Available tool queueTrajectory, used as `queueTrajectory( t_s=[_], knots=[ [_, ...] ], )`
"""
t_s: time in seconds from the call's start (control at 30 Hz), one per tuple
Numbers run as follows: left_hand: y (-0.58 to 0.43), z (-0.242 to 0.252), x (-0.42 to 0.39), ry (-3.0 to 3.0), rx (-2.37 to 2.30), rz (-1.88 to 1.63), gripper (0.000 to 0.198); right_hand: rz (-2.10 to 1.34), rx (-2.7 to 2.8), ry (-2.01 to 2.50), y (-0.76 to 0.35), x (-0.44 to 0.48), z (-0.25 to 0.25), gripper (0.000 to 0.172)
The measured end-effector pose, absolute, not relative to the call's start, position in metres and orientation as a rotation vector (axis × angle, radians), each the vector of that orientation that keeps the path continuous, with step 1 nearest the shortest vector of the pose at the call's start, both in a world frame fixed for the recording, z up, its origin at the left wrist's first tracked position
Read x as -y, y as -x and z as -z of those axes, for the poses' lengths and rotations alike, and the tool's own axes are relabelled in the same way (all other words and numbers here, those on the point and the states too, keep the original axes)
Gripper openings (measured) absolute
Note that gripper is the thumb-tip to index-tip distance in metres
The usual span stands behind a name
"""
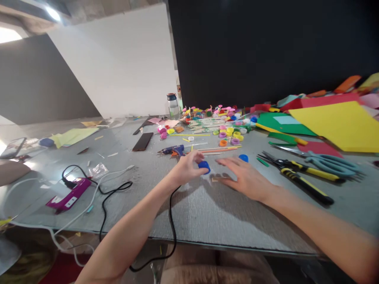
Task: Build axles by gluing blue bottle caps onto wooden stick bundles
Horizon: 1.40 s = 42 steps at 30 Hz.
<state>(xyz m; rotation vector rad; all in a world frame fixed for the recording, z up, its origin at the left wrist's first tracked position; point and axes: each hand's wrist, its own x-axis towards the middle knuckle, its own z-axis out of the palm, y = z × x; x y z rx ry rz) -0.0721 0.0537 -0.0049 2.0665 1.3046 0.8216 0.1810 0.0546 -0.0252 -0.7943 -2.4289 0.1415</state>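
Grey table [207, 215]: left hand [186, 170] pinches blue cap [205, 165]; right hand [246, 178] flat.

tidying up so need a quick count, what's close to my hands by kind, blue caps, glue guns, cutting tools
blue caps: 2, one in the left hand, one loose beside the right hand
glue gun: 1
cutting tools: 2, teal scissors and yellow-handled cutters
total: 5
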Motion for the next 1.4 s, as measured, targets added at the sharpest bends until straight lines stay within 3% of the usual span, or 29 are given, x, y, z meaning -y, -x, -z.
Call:
queueTrajectory(
  t_s=[0.07, 0.23, 0.4, 0.63, 0.77, 0.9, 1.17, 1.4],
  knots=[
    [0.068, 0.004, -0.047, -1.966, -1.170, -0.762, 0.045, -0.099, 2.412, 0.712, -0.177, -0.048, 0.023, 0.060],
    [0.063, 0.002, -0.037, -1.832, -1.002, -0.695, 0.047, -0.029, 2.398, 0.552, -0.168, -0.038, 0.018, 0.027],
    [0.066, -0.004, -0.034, -1.929, -1.039, -0.801, 0.066, -0.040, 2.299, 0.610, -0.170, -0.039, 0.018, 0.029],
    [0.060, -0.002, -0.029, -2.161, -0.986, -0.924, 0.043, -0.186, 2.267, 0.666, -0.170, -0.038, 0.016, 0.023],
    [0.059, 0.000, -0.029, -2.138, -1.013, -0.976, 0.033, -0.198, 2.261, 0.674, -0.170, -0.038, 0.017, 0.028],
    [0.061, 0.000, -0.029, -2.090, -1.025, -1.010, 0.033, -0.198, 2.232, 0.664, -0.173, -0.041, 0.017, 0.033],
    [0.073, 0.010, -0.039, -1.925, -0.945, -1.063, 0.040, -0.206, 2.284, 0.764, -0.189, -0.059, 0.017, 0.012],
    [0.072, 0.002, -0.032, -1.792, -0.797, -1.071, 0.044, -0.281, 2.315, 0.701, -0.187, -0.051, 0.011, 0.012]
  ],
)
